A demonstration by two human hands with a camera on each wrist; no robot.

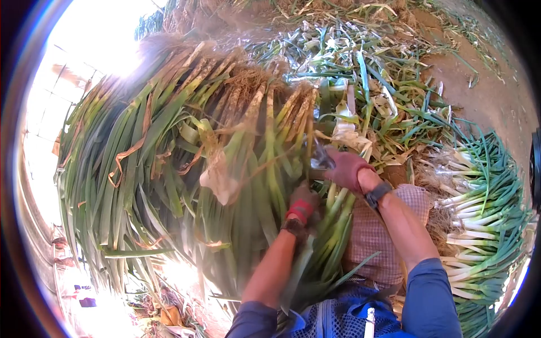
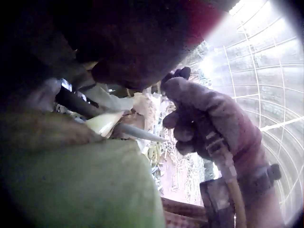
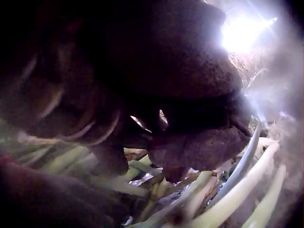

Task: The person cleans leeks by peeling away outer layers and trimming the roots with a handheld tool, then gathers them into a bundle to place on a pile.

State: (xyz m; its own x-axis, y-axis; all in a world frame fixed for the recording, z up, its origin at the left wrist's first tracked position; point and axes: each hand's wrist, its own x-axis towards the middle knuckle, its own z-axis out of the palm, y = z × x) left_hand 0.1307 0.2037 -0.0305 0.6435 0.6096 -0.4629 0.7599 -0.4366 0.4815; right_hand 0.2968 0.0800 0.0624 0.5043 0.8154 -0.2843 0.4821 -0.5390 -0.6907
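My left hand [image 1: 304, 204], gloved with a red cuff, grips green onions [image 1: 335, 225] whose leaves trail down over the lap. Close beside it, my right hand [image 1: 346, 169] in a reddish glove holds what looks like an air gun [image 2: 219, 151] with a tan hose [image 2: 235, 194]. The right fingers curl round its body in the left wrist view. Pale stalks [image 3: 256, 187] lie just below the right hand in its own wrist view. A loose whitish husk [image 1: 220, 177], blurred, is in front of the big heap. The left fingers are mostly in shadow.
A heap of untrimmed green onions [image 1: 129, 129] with dry roots fills the left. Peeled leaves and husks [image 1: 389, 96] are piled ahead. Cleaned white-stemmed green onions [image 1: 479, 219] are stacked at the right. Bare ground [image 1: 484, 84] shows at upper right.
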